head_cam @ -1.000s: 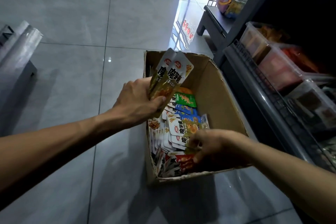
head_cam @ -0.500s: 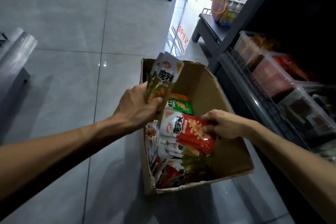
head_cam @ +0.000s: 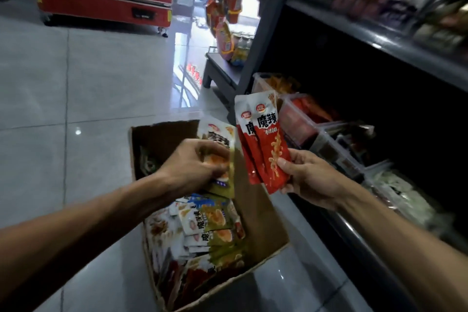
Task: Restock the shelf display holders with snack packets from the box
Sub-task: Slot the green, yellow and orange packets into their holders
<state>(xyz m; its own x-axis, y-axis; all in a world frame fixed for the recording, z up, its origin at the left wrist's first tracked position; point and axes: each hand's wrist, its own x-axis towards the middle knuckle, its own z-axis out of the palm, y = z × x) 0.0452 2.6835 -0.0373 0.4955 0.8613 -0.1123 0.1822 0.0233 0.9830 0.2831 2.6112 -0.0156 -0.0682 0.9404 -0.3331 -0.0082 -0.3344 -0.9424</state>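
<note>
Snack packets: red ones [head_cam: 264, 142] in right hand's [head_cam: 307, 177] grip, blurred green ones [head_cam: 220, 157] in left hand's [head_cam: 192, 167].

Grey tiled floor [head_cam: 76, 88] carries the open cardboard box [head_cam: 255, 223]; clear display holders [head_cam: 326, 142] line the dark shelf [head_cam: 336, 225]

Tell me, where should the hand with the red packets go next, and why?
Probably toward the clear holder with red packets on the shelf. The right hand grips red packets lifted above the cardboard box, and that holder sits just beyond them and looks a matching colour. The left hand holds green packets over the box.
</note>
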